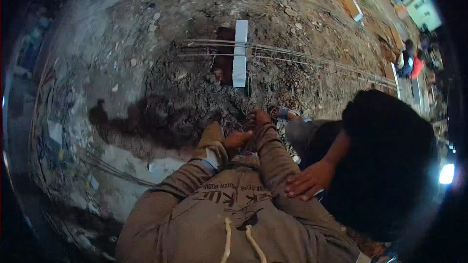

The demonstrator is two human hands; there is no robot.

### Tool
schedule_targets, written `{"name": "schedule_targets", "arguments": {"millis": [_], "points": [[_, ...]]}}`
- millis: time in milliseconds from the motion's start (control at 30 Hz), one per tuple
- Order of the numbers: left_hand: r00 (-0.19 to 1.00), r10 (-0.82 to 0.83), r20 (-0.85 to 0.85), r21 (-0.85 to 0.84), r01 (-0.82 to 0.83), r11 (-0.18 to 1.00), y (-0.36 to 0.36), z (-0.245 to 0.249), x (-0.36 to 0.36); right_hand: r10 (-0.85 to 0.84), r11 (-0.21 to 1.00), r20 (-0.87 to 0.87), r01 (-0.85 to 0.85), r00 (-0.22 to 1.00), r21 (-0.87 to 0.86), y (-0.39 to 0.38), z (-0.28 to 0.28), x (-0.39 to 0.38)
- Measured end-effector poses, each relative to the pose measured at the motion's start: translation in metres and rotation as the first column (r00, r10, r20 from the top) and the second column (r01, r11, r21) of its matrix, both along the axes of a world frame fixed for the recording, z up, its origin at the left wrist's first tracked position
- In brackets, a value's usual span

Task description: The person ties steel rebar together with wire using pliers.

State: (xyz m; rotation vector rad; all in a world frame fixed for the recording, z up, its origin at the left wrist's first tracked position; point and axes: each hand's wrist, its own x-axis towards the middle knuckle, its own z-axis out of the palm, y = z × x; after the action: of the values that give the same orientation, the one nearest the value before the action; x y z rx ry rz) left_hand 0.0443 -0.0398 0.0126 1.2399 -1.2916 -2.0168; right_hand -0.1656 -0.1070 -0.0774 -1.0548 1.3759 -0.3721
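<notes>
My left hand [238, 139] is low in front of my body, close to the hoodie hem, with its fingers drawn together toward the right. A little farther forward, my right hand [261, 116] is closed, fingers curled. Whatever either hand may hold is too dark and small to make out. Ahead of both lies a long white block [240, 53] across a dark hole in the soil. A cage of thin steel bars [287, 56] crosses the block and runs off to the right.
Close at my right crouches another person [385, 165], whose hand [312, 180] rests on my right sleeve. More thin rods [117, 170] lie at left on a pale slab. Farther right are other people [412, 63] and a bright lamp [446, 174]. The ground is rough, with scattered stones.
</notes>
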Motion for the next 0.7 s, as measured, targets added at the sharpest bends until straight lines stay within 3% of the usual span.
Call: {"name": "schedule_targets", "arguments": {"millis": [33,67,100,167,200,267,300,333,367,433,467,533,567,600,633,667,700], "points": [[0.99,-0.078,-0.118,0.237,0.105,0.966,-0.015,-0.026,-0.015,-0.167,0.986,0.22,0.158,0.961,0.056,-0.039,-0.045,0.023],[0.959,-0.127,-0.253,0.452,0.233,0.861,-0.024,-0.041,-0.031,-0.466,0.885,0.449,0.387,0.763,0.26,-0.041,-0.07,-0.006],[0.951,-0.161,-0.266,0.446,0.269,0.854,-0.034,-0.044,-0.036,-0.556,0.831,0.376,0.486,0.741,0.271,-0.045,-0.056,-0.018],[0.955,-0.05,-0.292,0.07,0.073,0.995,-0.06,-0.047,-0.038,-0.636,0.765,0.112,0.604,0.764,0.223,-0.029,-0.018,-0.042],[0.949,-0.081,-0.303,0.066,0.106,0.992,-0.083,-0.033,-0.038,-0.675,0.725,0.045,0.651,0.736,0.225,-0.021,0.003,-0.05],[0.939,-0.326,-0.112,0.235,0.344,0.909,-0.128,0.01,-0.041,-0.746,0.643,-0.026,0.729,0.666,0.233,-0.024,0.036,-0.053],[0.959,-0.189,-0.211,0.212,0.234,0.949,-0.136,-0.034,-0.045,-0.772,0.611,-0.042,0.758,0.635,0.229,-0.033,0.047,-0.051],[0.956,-0.205,-0.208,0.204,0.247,0.947,-0.153,-0.029,-0.039,-0.794,0.586,-0.039,0.78,0.607,0.22,-0.045,0.056,-0.049],[0.93,-0.323,-0.177,0.046,0.336,0.941,-0.168,-0.023,-0.033,-0.811,0.567,-0.027,0.796,0.585,0.21,-0.057,0.061,-0.048],[0.941,-0.219,-0.259,0.473,0.321,0.821,-0.198,0.051,-0.028,-0.84,0.538,0.031,0.823,0.542,0.18,-0.081,0.056,-0.055],[0.931,-0.254,-0.262,0.464,0.352,0.813,-0.209,0.046,-0.03,-0.85,0.527,0.094,0.835,0.519,0.159,-0.097,0.048,-0.061],[0.882,-0.418,-0.22,0.264,0.466,0.844,-0.226,0.041,-0.036,-0.875,0.457,0.251,0.877,0.413,0.149,-0.144,0.057,-0.061],[0.897,-0.316,-0.31,0.286,0.405,0.868,-0.22,0.048,-0.042,-0.901,0.387,0.274,0.908,0.336,0.159,-0.139,0.077,-0.064],[0.89,-0.326,-0.318,0.279,0.416,0.865,-0.226,0.051,-0.046,-0.92,0.315,0.296,0.934,0.257,0.169,-0.135,0.115,-0.058],[0.844,-0.497,-0.202,0.048,0.515,0.856,-0.23,0.051,-0.047,-0.935,0.185,0.338,0.959,0.104,0.216,-0.13,0.129,-0.052],[0.781,-0.623,-0.042,-0.17,0.609,0.775,-0.235,0.052,-0.047,-0.936,0.18,0.338,0.959,0.099,0.218,-0.122,0.129,-0.056],[0.758,-0.652,-0.029,-0.058,0.649,0.758,-0.237,0.078,-0.042,-0.907,0.225,0.402,0.95,0.123,0.217,-0.111,0.127,-0.07]]}}
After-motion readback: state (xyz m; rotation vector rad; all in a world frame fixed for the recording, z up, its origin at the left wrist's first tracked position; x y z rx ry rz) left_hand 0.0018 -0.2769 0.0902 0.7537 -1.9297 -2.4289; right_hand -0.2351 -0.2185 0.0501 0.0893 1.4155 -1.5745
